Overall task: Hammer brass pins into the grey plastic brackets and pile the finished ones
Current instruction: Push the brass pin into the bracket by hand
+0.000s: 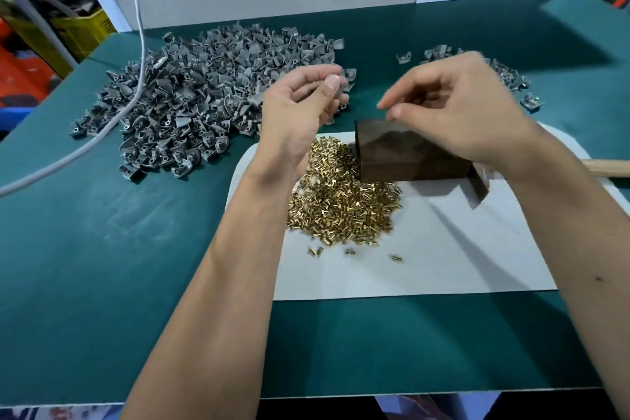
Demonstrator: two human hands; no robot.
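Dark teal counter (102,249) bearing a pale grey-white mat (426,249). Left of the fingers (332,82): heap of matt grey brackets (191,95). Below them: shiny brass-gold pins (341,201). Dark brown block (409,157); light wooden handle (606,167); white cable (136,27).

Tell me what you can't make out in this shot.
- Head view: whatever the left hand pinches is motion-blurred.
- Right hand: its fingertips are smeared; any pin there is too small to see.
- Hammer handle: cut by the right edge; the right arm hides its head.
- Small pile: mostly behind the right hand.
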